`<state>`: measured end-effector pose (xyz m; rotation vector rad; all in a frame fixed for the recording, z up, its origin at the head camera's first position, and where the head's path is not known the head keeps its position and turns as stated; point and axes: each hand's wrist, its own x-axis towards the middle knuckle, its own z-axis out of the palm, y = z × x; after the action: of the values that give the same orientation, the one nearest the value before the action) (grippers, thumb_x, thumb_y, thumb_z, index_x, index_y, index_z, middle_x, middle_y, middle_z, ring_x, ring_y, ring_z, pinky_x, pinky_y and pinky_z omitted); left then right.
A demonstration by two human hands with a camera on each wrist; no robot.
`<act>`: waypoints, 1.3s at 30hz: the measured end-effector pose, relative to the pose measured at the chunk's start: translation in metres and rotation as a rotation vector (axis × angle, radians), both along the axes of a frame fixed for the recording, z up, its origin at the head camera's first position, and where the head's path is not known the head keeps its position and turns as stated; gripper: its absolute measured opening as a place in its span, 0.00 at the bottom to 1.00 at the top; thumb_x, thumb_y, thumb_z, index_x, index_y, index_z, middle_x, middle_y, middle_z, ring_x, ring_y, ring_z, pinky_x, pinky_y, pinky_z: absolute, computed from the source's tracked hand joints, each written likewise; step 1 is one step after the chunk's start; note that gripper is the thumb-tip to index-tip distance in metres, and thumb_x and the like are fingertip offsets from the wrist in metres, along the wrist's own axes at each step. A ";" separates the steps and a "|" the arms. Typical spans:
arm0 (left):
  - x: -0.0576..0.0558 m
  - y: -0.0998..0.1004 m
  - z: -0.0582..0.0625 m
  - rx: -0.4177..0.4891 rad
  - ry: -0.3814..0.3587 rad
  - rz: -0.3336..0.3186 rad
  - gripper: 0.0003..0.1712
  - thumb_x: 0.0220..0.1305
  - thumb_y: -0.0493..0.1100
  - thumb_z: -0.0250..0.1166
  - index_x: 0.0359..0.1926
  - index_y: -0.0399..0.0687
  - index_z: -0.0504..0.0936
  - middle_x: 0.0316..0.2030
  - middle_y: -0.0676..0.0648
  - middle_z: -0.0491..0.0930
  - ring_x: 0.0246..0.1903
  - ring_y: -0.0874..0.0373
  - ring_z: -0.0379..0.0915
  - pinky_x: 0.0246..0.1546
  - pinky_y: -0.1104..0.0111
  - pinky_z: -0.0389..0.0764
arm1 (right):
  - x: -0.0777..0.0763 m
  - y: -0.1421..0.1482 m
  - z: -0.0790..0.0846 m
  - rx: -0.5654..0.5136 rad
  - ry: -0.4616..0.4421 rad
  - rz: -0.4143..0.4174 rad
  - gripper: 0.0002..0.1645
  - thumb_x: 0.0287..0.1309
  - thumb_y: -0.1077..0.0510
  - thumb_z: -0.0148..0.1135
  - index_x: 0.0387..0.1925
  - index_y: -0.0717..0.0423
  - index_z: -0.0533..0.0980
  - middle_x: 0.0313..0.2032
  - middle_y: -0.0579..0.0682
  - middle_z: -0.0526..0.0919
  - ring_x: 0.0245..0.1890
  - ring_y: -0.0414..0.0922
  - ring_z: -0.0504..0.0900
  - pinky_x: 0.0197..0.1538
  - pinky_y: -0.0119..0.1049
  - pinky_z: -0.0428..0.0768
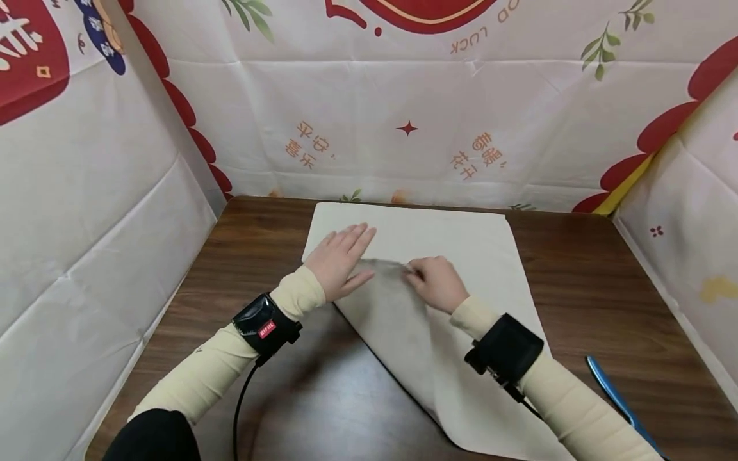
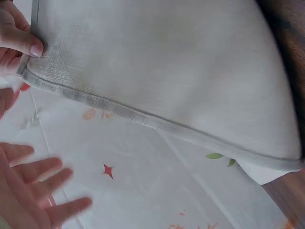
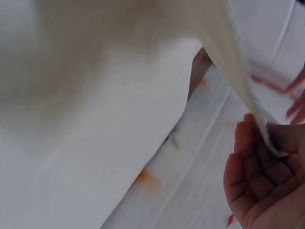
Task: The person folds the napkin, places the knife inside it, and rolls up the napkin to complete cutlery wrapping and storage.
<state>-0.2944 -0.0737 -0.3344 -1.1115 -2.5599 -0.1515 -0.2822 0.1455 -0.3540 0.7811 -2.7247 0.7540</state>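
An off-white cloth (image 1: pixel 469 237) with a hemmed edge is spread across the brown table, part of it raised and doubled back toward the middle. My right hand (image 1: pixel 439 283) pinches a corner of that raised part; in the right wrist view the right hand (image 3: pixel 269 179) has the cloth's edge between thumb and fingers. My left hand (image 1: pixel 340 261) is beside the lifted edge with its fingers stretched out. In the left wrist view, the left hand (image 2: pixel 33 191) appears apart from the lifted hem (image 2: pixel 119 109), below the pinched corner.
A slim blue object (image 1: pixel 619 400) lies at the right of the wooden table (image 1: pixel 582 275), partly hidden by my right forearm. White printed sheets (image 1: pixel 375 96) wall in the back and both sides. A black cable (image 1: pixel 237 403) hangs from the left wrist band.
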 end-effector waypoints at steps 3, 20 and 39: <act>-0.012 -0.001 -0.002 0.032 0.014 0.104 0.36 0.61 0.53 0.56 0.64 0.37 0.60 0.60 0.36 0.63 0.60 0.43 0.59 0.55 0.50 0.63 | -0.018 0.024 -0.003 -0.024 0.000 -0.072 0.03 0.54 0.64 0.60 0.27 0.61 0.76 0.11 0.45 0.66 0.12 0.39 0.61 0.20 0.34 0.61; -0.029 0.013 -0.025 0.070 -0.035 0.203 0.32 0.63 0.53 0.54 0.63 0.41 0.63 0.61 0.37 0.64 0.60 0.44 0.59 0.53 0.48 0.64 | -0.095 0.140 -0.033 -0.012 -0.184 -0.403 0.17 0.59 0.61 0.47 0.15 0.60 0.66 0.11 0.45 0.58 0.13 0.42 0.57 0.20 0.35 0.57; -0.028 0.000 -0.042 0.018 0.014 0.218 0.30 0.60 0.54 0.56 0.59 0.43 0.68 0.58 0.39 0.67 0.57 0.44 0.62 0.50 0.49 0.67 | -0.150 0.190 -0.051 0.143 -0.397 -0.527 0.24 0.61 0.61 0.36 0.50 0.76 0.67 0.45 0.74 0.72 0.40 0.65 0.73 0.36 0.51 0.72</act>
<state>-0.3223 -0.0737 -0.3768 -0.8164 -2.6396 -0.1118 -0.4323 0.3358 -0.4053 -0.1015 -3.1428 0.6463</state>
